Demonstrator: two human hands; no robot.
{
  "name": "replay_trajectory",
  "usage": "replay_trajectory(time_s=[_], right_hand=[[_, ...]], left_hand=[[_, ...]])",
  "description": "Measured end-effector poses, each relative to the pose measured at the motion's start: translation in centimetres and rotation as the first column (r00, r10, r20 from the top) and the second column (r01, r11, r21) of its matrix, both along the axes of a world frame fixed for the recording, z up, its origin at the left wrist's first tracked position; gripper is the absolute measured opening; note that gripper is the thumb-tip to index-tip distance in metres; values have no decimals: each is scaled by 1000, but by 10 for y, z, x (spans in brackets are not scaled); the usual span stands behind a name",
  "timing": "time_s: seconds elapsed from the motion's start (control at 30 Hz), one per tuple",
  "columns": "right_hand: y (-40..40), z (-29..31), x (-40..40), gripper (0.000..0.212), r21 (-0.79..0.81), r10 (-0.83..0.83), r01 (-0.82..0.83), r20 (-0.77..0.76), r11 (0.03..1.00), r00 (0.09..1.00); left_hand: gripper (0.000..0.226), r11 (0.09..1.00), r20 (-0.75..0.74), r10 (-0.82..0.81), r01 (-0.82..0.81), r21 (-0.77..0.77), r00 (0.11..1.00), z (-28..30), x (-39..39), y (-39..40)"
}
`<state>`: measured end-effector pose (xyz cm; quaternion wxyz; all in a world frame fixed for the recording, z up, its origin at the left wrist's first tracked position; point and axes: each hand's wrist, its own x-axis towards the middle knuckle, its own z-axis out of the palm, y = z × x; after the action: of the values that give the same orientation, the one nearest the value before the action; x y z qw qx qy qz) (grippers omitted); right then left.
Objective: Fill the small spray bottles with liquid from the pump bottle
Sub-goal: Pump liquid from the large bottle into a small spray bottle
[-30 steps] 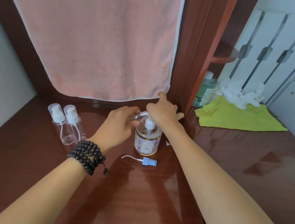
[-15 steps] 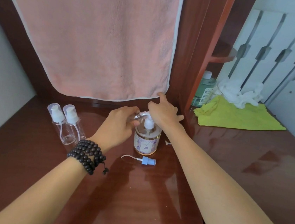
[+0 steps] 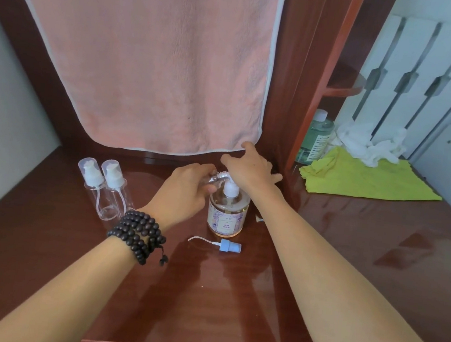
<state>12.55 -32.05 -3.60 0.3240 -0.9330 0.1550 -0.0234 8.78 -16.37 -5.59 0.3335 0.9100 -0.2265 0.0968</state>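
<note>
Head view looks down on a glossy brown desk (image 3: pixel 203 303). At its middle stands the pump bottle (image 3: pixel 227 213), upright, amber liquid near its shoulder. The right hand (image 3: pixel 250 168) lies flat over the pump head, fingers spread rather than curled, palm down, placed as if to press the plunger; it grips nothing. The left hand (image 3: pixel 188 189) is closed around a small clear bottle (image 3: pixel 213 179), tilted so its mouth meets the spout, apparently so the liquid falls straight in. How full it is cannot be told; the fingers hide most of it.

Its blue sprayer (image 3: pixel 228 246) lies on the desk just in front of the pump bottle, dip tube pointing left, taken off to open the neck and kept near for refitting. Two more spray bottles (image 3: pixel 104 190) stand side by side, touching, to the left of the left hand, capped and looking empty, likely waiting their turn. Dark beads (image 3: pixel 138 234) wrap the left wrist.

The desk shines and reflects light, so a spill would spread and show. A pink towel (image 3: pixel 147 58) hangs behind, its hem just above the right hand. Beyond a wooden upright, to the right, a green bottle (image 3: pixel 313 141), a yellow cloth (image 3: pixel 364 178) and crumpled white tissue (image 3: pixel 368 142) rest near a white slatted panel.
</note>
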Motion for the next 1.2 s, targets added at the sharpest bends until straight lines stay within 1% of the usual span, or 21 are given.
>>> replay_trajectory(time_s=[0.13,0.27,0.4,0.57,0.73,0.9,0.97,1.07,1.13,1.2], right_hand=[[5,2,-2,66,-16,-2,2,4,1000,1000],[4,15,2,59,-44,14,-10,94,999,995],[2,7,1,62,-32,-12,14,61,999,998],[6,-2,-3,63,-4,-19,20,54,1000,998],[4,13,0,57,-19,-12,14,135,1000,991],[2,2,-2,63,-3,-47,47,72,999,996],[5,-4,-4,62,1,-64,64,49,998,997],[8,-3,-5,61,32,-75,74,36,997,997],[7,5,-6,62,63,-73,71,41,996,996],[4,11,-4,62,34,-64,62,79,998,995]], left_hand=[[24,1000,2,-1,1,1,1000,1,-1,3],[24,1000,55,-11,11,12,998,11,3,4],[28,1000,66,19,-18,-5,998,5,2,1],[25,999,41,36,-35,-22,999,-5,-2,-1],[23,1000,85,10,-8,-20,996,5,0,1],[26,999,116,46,-48,20,992,-4,-2,-3],[25,996,127,69,-77,53,990,-8,-4,-5],[26,993,117,98,-105,58,988,-7,-7,-4],[26,995,111,94,-98,34,989,-1,-7,-3],[27,995,136,90,-96,40,987,5,-4,-4]])
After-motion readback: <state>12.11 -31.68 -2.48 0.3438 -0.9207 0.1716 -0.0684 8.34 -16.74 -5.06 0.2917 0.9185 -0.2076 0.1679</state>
